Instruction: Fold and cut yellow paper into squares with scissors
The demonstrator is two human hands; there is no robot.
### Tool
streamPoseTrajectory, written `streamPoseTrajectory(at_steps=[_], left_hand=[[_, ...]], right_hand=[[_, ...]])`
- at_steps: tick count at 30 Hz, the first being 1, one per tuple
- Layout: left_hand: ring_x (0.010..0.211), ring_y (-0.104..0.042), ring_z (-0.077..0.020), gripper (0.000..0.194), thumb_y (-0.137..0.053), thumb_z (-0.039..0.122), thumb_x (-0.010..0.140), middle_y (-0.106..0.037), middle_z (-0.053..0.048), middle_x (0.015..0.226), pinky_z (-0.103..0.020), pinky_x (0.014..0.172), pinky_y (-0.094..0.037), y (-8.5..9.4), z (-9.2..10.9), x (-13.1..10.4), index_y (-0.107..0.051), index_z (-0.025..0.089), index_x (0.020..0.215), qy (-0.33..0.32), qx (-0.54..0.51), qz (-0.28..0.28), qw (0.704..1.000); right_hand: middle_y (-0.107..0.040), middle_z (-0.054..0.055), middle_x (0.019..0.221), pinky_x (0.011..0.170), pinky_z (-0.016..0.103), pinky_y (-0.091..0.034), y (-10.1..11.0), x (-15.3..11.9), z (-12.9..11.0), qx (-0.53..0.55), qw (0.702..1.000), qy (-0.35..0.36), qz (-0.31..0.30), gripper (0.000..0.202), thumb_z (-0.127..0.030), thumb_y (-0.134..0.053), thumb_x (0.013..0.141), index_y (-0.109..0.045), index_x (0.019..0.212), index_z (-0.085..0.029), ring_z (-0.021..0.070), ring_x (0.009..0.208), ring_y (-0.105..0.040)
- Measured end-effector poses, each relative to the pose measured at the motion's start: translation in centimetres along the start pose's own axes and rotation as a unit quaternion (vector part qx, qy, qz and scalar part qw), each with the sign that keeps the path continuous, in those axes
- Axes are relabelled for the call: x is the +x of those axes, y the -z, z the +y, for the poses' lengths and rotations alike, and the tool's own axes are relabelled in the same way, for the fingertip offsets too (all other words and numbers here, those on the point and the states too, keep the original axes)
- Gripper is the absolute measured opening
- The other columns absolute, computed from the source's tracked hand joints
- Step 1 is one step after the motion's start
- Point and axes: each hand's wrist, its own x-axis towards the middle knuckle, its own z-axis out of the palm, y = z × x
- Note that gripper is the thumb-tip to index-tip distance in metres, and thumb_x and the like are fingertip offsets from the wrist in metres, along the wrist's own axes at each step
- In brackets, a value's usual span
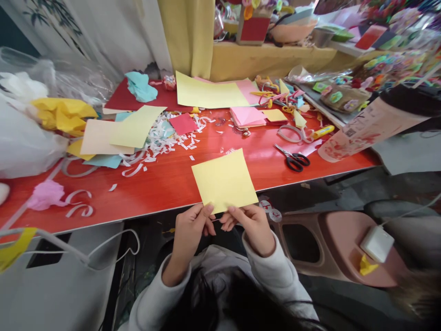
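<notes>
A square of yellow paper [225, 179] is held over the front edge of the red table [165, 184]. My left hand [193, 225] pinches its near edge at the left, thumb on top and fingers curled beneath. The near edge is also pinched by my right hand [250, 225], a little further right, thumb on top. The sheet looks flat and tilts away from me. Right of it on the table lie scissors [294, 159] with black handles, closed. White paper strips [167, 142] are heaped beyond the sheet, with a red paper square [183, 123] on them.
Yellow sheet [206, 94], pink paper stack [246, 116] and teal crumpled paper [141, 86] lie at the back. A tilted drink cup [368, 126] stands right, near a glue stick [323, 132]. White plastic bag [27, 138] sits left. A stool [361, 248] holds a white charger [377, 243].
</notes>
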Motion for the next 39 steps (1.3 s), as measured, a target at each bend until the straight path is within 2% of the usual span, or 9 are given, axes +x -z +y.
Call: streamPoseTrajectory(at_steps=[3,7,13,18,22,26,29,34,39], left_hand=[[0.038,-0.047,-0.009,0.037,-0.051,0.045,0.084,-0.055,0.004,0.041,-0.02,0.044,-0.038,0.0,0.2,0.2,-0.056,0.018,0.059,-0.029,0.029,-0.006,0.999],[0.048,-0.051,-0.0087,0.032,-0.052,0.04,0.084,-0.058,0.003,0.051,-0.02,0.051,-0.038,0.7,0.8,0.7,-0.055,0.018,0.061,-0.064,0.086,-0.031,0.994],[0.045,-0.039,-0.0062,0.034,-0.053,0.038,0.085,-0.041,0.007,0.048,-0.019,0.047,-0.032,0.5,1.0,0.4,-0.046,0.018,0.059,-0.079,0.043,0.013,0.996],[0.046,-0.039,-0.0051,0.02,-0.06,0.035,0.079,-0.048,0.006,0.057,-0.019,0.043,-0.031,0.2,1.0,0.4,-0.056,0.018,0.072,-0.056,-0.021,0.012,0.998],[0.04,-0.033,-0.0038,0.027,-0.064,0.033,0.076,-0.039,0.008,0.046,-0.017,0.038,-0.026,0.6,1.2,0.4,-0.049,0.017,0.061,-0.036,-0.091,0.042,0.994],[0.038,-0.033,-0.004,0.019,-0.066,0.033,0.074,-0.042,0.008,0.046,-0.016,0.033,-0.024,1.2,1.4,0.6,-0.056,0.017,0.069,0.002,-0.144,0.014,0.99],[0.035,-0.029,-0.0026,0.024,-0.066,0.029,0.074,-0.038,0.009,0.04,-0.015,0.033,-0.021,1.7,1.5,0.7,-0.05,0.016,0.06,-0.006,-0.187,0.048,0.981],[0.03,-0.034,-0.0042,0.02,-0.065,0.03,0.075,-0.04,0.008,0.036,-0.016,0.03,-0.026,2.7,1.7,0.5,-0.056,0.016,0.063,0.013,-0.154,0.002,0.988],[0.025,-0.024,-0.0026,0.031,-0.063,0.031,0.076,-0.03,0.01,0.032,-0.015,0.025,-0.022,2.8,1.7,0.3,-0.048,0.017,0.054,0.004,-0.184,0.033,0.982]], right_hand=[[-0.065,0.002,0.052,0.045,0.023,-0.05,-0.3,0.1,0.1,-0.009,1.0,0.005,-0.012,0.028,-0.041,-0.074,0.065,-0.068,0.063,-0.014,0.0112,0.044,-0.058],[-0.06,0.002,0.045,0.041,0.022,-0.047,-0.1,0.0,0.0,-0.02,1.0,-0.01,-0.012,0.035,-0.043,-0.071,0.069,-0.064,0.054,-0.013,0.0099,0.038,-0.054],[-0.063,0.002,0.051,0.043,0.023,-0.05,-0.6,-0.1,0.2,0.017,0.997,-0.059,-0.053,0.034,-0.044,-0.076,0.061,-0.066,0.061,-0.012,0.0127,0.043,-0.059],[-0.064,0.003,0.052,0.04,0.021,-0.049,-1.2,-0.2,1.0,0.038,0.996,-0.053,-0.066,0.032,-0.041,-0.073,0.067,-0.065,0.061,-0.011,0.0119,0.041,-0.059],[-0.064,0.003,0.052,0.038,0.019,-0.048,-1.2,-0.4,1.3,0.044,0.994,-0.062,-0.077,0.029,-0.038,-0.073,0.068,-0.065,0.061,-0.011,0.0109,0.039,-0.058],[-0.064,0.002,0.05,0.036,0.017,-0.045,-1.5,-0.5,1.2,0.046,0.991,-0.089,-0.088,0.029,-0.038,-0.074,0.065,-0.065,0.061,-0.011,0.0097,0.037,-0.056],[-0.063,0.002,0.048,0.035,0.017,-0.042,-1.6,-0.7,1.2,0.044,0.989,-0.105,-0.099,0.03,-0.039,-0.075,0.064,-0.064,0.061,-0.011,0.0089,0.036,-0.055],[-0.061,0.002,0.047,0.036,0.016,-0.042,-1.4,-1.0,1.5,0.028,0.985,-0.119,-0.122,0.033,-0.04,-0.074,0.066,-0.063,0.057,-0.011,0.0076,0.035,-0.053],[-0.06,0.001,0.047,0.036,0.017,-0.042,-1.5,-1.5,1.6,0.031,0.98,-0.134,-0.143,0.032,-0.04,-0.075,0.064,-0.062,0.058,-0.012,0.0071,0.035,-0.051]])
